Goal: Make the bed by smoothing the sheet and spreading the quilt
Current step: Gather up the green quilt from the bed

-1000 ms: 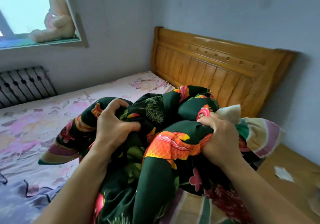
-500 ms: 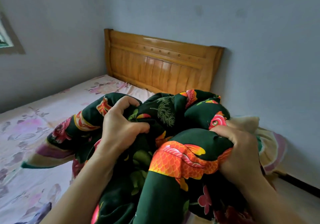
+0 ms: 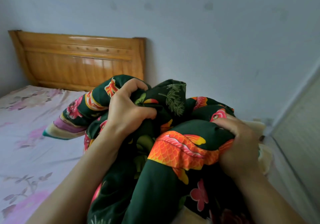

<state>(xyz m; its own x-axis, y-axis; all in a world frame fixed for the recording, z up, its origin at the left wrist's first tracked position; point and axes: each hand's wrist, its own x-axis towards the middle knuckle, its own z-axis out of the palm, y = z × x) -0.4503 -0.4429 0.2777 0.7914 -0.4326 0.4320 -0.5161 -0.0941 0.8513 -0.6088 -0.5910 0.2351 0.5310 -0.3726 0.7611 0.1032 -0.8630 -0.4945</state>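
Pale blue-grey painted wall (image 3: pixel 207 41): fills the upper half of the view, faintly marked.

Pink floral cotton sheet (image 3: pixel 34 145): spread over the mattress at left, lightly creased, running up to the headboard.

Honey-coloured varnished wooden headboard (image 3: pixel 78 62): upright against the wall at upper left, with vertical grooved panels and a row of small round studs.

Dark green quilt printed with orange-scaled fish, pink blossoms and fern sprigs (image 3: pixel 173 154): bunched in a raised mass at centre, gathered up between both forearms; one striped edge (purple, cream, teal) trails down at left onto the sheet. A cream underside shows at its right and lower edges.

Left hand (image 3: pixel 128 109): fingers curled tight into a fold at the upper left of the bundle, thumb pressed in from the right side, so cloth lies under and inside the fist.

Right hand (image 3: pixel 240 145): clamped over the right flank of the bundle just beside the orange fish print, fingers dug into the fabric; somewhat blurred. The two hands are apart, with a thick roll of quilt between them.
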